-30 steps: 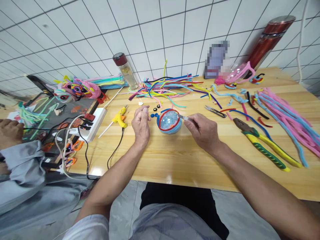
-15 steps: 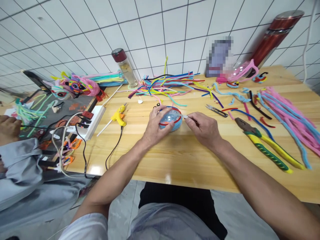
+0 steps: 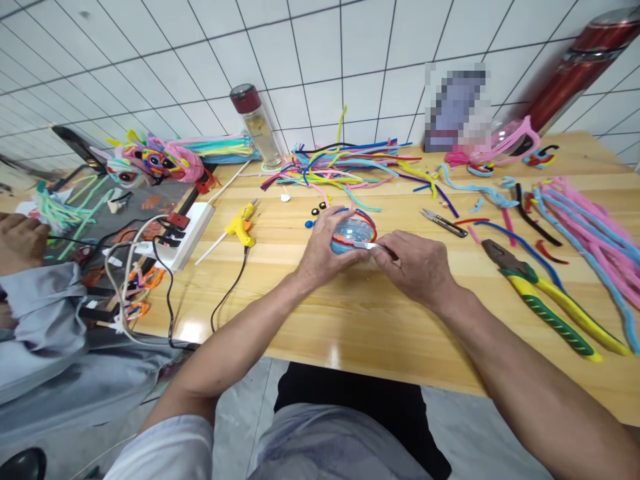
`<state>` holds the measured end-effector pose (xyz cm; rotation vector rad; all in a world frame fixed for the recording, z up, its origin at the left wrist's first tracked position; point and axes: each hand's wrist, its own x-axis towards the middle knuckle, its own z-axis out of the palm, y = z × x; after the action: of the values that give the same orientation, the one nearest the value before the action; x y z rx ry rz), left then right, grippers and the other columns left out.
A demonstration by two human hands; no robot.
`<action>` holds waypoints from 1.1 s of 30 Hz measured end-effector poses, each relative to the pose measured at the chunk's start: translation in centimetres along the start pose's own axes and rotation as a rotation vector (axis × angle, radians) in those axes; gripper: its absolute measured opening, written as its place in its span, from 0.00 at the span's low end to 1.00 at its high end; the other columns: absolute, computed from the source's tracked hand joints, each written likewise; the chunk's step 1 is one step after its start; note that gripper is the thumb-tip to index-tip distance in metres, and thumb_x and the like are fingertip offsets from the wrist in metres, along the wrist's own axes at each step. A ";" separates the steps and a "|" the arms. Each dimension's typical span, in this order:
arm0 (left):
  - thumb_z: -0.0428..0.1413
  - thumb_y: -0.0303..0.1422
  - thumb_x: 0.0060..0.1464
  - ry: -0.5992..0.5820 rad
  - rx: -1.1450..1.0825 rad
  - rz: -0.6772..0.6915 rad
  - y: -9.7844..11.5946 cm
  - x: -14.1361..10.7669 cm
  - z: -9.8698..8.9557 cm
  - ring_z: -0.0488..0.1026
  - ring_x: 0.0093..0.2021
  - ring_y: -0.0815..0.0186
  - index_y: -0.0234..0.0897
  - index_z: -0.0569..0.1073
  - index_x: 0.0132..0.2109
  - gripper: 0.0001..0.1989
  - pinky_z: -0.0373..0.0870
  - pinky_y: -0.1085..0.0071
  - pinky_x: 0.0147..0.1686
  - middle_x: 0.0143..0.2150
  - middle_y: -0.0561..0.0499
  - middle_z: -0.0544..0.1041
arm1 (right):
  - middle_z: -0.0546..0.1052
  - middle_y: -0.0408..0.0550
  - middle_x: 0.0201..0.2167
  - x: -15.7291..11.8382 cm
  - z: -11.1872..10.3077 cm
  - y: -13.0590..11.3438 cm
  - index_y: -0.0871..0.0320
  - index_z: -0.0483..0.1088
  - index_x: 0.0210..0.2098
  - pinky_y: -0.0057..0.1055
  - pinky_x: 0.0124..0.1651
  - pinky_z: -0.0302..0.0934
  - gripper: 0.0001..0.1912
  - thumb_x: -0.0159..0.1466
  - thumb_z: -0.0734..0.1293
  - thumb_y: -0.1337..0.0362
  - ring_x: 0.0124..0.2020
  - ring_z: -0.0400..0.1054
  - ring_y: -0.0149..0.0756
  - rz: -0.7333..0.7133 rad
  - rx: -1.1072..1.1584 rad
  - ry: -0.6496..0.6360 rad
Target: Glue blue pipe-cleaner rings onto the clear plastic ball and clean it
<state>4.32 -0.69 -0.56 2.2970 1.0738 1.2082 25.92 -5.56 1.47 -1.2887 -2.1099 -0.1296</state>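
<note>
Near the middle of the wooden table, my left hand [image 3: 325,250] is wrapped round the left side of a clear rounded shell [image 3: 353,230] edged with red and blue pipe cleaner. My right hand [image 3: 417,263] is closed on a small tool with a flat metallic blade [image 3: 366,245] and a dark handle. The blade lies against the shell's lower right rim, close to my left thumb. Small black rings [image 3: 315,211] and a blue bit sit just left of the shell.
A yellow glue gun [image 3: 243,225] and a white power strip [image 3: 187,237] with cables lie left. Snips [image 3: 443,223] and green-yellow pliers [image 3: 550,300] lie right. Pipe cleaners [image 3: 345,163] and a glass bottle [image 3: 257,127] stand behind. Another person's hand [image 3: 23,243] is far left.
The blade has moved from the shell's right side to its lower right rim. My left fingers have shifted, uncovering the black rings. The camera view has shifted slightly.
</note>
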 end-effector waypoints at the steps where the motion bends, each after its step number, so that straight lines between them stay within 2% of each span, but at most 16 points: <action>1: 0.65 0.55 0.53 0.001 0.000 0.004 0.0 0.0 0.0 0.66 0.69 0.50 0.44 0.66 0.65 0.38 0.63 0.48 0.69 0.66 0.40 0.69 | 0.80 0.46 0.28 0.0 -0.1 0.0 0.56 0.77 0.34 0.31 0.31 0.51 0.19 0.74 0.61 0.54 0.29 0.70 0.32 0.002 -0.006 -0.010; 15: 0.62 0.53 0.58 -0.016 -0.005 0.024 0.7 -0.1 -0.7 0.67 0.69 0.52 0.45 0.67 0.64 0.33 0.63 0.48 0.69 0.64 0.41 0.71 | 0.79 0.48 0.30 0.0 0.0 -0.3 0.57 0.76 0.35 0.32 0.31 0.48 0.20 0.75 0.59 0.55 0.30 0.70 0.33 0.008 -0.023 -0.078; 27: 0.62 0.51 0.60 0.021 -0.063 0.034 0.5 -0.1 -0.4 0.68 0.68 0.53 0.46 0.68 0.63 0.29 0.65 0.48 0.68 0.64 0.41 0.71 | 0.78 0.47 0.28 -0.3 0.7 -0.6 0.57 0.74 0.32 0.31 0.32 0.50 0.26 0.78 0.53 0.53 0.29 0.67 0.32 -0.008 -0.114 -0.043; 33: 0.60 0.52 0.61 0.014 -0.056 0.022 0.7 -0.3 -0.4 0.67 0.68 0.53 0.46 0.68 0.63 0.29 0.65 0.48 0.68 0.64 0.41 0.70 | 0.77 0.47 0.28 -0.4 0.9 -0.9 0.57 0.73 0.33 0.31 0.32 0.50 0.24 0.78 0.54 0.55 0.30 0.67 0.32 -0.012 -0.131 -0.040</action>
<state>4.22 -1.35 -0.10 2.2670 1.0093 1.2485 24.87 -5.92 0.71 -1.3651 -2.1741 -0.2525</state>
